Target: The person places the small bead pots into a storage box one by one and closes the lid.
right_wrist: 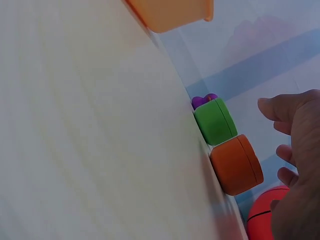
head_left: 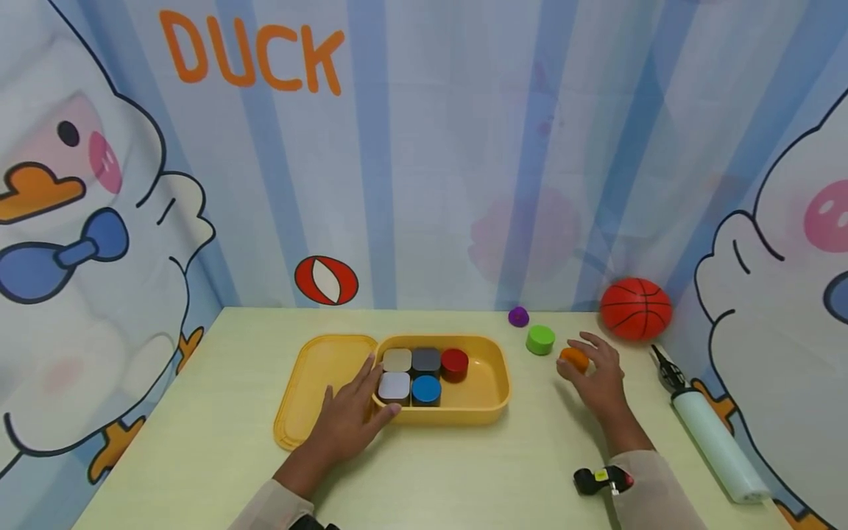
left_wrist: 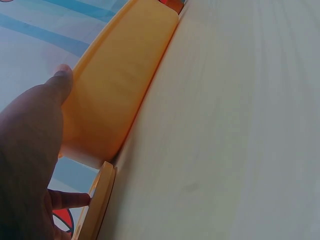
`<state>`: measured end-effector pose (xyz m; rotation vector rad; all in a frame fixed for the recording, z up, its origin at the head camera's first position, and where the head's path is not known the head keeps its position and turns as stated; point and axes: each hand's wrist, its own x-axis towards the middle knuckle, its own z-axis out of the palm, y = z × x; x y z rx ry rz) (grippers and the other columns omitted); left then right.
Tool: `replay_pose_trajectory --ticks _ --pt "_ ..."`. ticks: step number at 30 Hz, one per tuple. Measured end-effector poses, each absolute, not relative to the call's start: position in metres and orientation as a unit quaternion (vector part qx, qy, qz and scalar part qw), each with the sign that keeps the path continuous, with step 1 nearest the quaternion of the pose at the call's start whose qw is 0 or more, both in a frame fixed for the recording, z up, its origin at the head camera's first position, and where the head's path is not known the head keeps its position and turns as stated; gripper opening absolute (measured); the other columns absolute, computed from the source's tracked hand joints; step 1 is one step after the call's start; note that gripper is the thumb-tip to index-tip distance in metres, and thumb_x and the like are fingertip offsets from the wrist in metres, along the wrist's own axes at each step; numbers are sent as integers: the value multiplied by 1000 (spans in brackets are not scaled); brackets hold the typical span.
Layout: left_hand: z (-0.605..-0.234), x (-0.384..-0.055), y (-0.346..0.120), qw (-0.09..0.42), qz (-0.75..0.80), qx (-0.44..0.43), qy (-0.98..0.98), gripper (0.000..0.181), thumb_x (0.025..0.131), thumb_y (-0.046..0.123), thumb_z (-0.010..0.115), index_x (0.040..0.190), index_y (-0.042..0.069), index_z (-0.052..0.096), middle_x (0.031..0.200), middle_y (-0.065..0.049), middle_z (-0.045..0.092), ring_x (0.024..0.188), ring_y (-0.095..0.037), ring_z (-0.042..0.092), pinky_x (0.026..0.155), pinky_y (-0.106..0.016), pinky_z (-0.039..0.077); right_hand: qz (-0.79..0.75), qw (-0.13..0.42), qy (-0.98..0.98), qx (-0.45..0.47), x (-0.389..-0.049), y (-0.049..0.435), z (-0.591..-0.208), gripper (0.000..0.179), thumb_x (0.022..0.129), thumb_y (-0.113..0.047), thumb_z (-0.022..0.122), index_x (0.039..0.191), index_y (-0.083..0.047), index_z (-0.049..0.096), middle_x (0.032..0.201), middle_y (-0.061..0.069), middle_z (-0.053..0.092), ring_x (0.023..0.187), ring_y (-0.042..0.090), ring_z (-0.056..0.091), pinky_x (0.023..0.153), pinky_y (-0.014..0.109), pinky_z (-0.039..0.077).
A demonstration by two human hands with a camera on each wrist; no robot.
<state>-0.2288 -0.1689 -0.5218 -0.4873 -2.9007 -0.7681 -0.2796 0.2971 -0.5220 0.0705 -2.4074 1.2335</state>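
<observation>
My left hand [head_left: 346,419] rests at the left end of a yellow box [head_left: 457,417]. Its fingers are extended and its thumb [left_wrist: 62,80] lies at the rim. Inside sit several small square and round containers, among them a red one [head_left: 454,365] and a blue one [head_left: 426,391]. Over an orange round container [right_wrist: 235,166] hovers my right hand [head_left: 601,379], fingers loosely curved. The right wrist view shows this container standing on the table, with a gap between it and the hand. A green round container [head_left: 540,340] stands beside it.
A yellow lid [head_left: 294,397] lies left of the box. Toward the back are a small purple object [head_left: 519,316] and a red basketball-patterned ball [head_left: 636,309]. A pale green cylinder with a black nozzle [head_left: 718,445] lies along the right side. A striped curtain [head_left: 437,147] hangs behind the table.
</observation>
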Motion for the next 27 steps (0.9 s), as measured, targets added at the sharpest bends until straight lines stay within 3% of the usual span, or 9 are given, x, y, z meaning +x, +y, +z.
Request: replay_pose_trajectory --ticks 8,19,27 --pt "-520 -229 -169 53 -252 -165 -952 83 108 65 54 174 20 33 185 4 17 161 -38 44 122 -89 19 456 206 -866 4 -282 303 -529 48 94 -8 83 136 9 69 158 31 50 150 55 38 124 71 29" --pt "-522 -229 -169 53 -248 -162 -954 83 109 66 53 174 20 32 185 3 19 161 -38 44 122 -89 19 491 98 -862 -75 -281 305 -528 59 104 -22 78 153 3 59 169 27 42 160 46 35 135 65 23" --pt "-522 -229 -169 51 -249 -160 -954 83 108 66 53 174 20 33 185 3 19 160 -39 45 122 -88 20 502 102 -855 -83 -277 304 -528 53 104 -17 76 152 0 61 164 25 53 156 43 43 132 66 30"
